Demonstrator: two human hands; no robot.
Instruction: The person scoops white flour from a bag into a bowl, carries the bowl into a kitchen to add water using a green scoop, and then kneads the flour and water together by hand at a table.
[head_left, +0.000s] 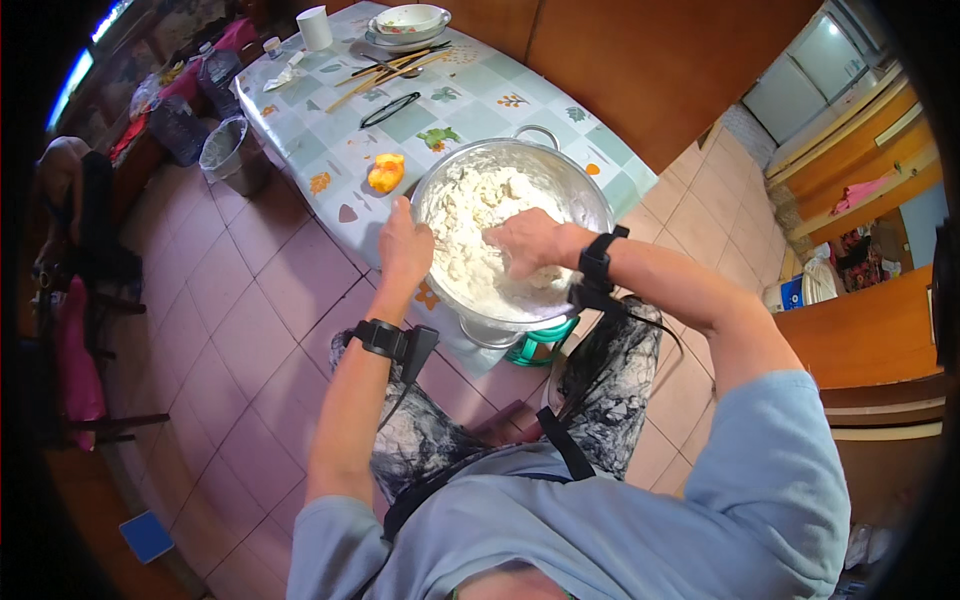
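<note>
A large round metal basin (592, 196) stands at the near corner of the table and holds crumbly, pale flour dough (480, 202). My left hand (406, 244) grips the basin's left rim, thumb pointing up along it. Inside the basin, my right hand (529, 241) presses into the dough, its fingertips partly hidden; whether they close on any dough I cannot tell. One loop handle shows at the basin's far side, another at the near side. Just left of the basin lies a partly eaten orange-yellow fruit (385, 173). Both my wrists wear black straps with small devices.
On the table's patterned cloth (300, 154) lie black-framed glasses (390, 110), chopsticks (390, 71), stacked bowls (409, 21) and a white cup (314, 28). A lined waste bin (234, 157) stands left of the table. Another person (75, 202) sits at the far left.
</note>
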